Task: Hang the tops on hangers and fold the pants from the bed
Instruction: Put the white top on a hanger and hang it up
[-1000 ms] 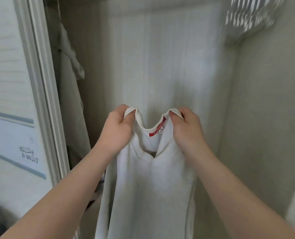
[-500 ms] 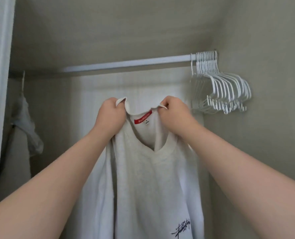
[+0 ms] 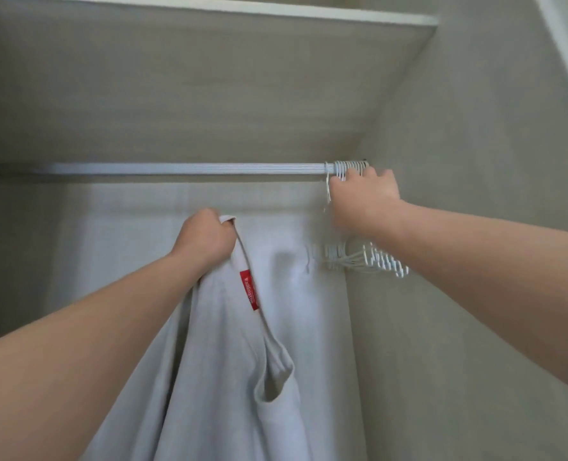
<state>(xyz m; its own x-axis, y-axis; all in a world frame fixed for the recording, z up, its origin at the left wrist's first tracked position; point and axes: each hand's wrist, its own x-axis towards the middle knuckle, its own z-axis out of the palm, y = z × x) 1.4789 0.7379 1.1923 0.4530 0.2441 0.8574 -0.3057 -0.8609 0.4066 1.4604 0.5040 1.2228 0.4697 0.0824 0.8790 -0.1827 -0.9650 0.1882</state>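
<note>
right now the step is getting 1 hanger for the white top point(image 3: 229, 377). the left hand point(image 3: 206, 237) is curled tight round the neck edge of the top. the top hangs down from that fist inside the closet, with its red label point(image 3: 250, 290) showing at the collar. it is not on any hanger yet.

the right hand point(image 3: 362, 201) is up at the right end of the rail point(image 3: 189, 168), on the bunch of white hangers point(image 3: 369, 261) packed close together there. its fingers bend in by the hooks, but the back of the hand hides the tips. so i cannot tell if it has hold of 1 or only touches them.

i think the next move is to pick out just 1 hanger, lift its hook off the rail and bring it to the top. the hangers sit so close that 2 may come away together, so the fingers should part them first. then 1 hanger arm goes in through the neck hole.
</note>
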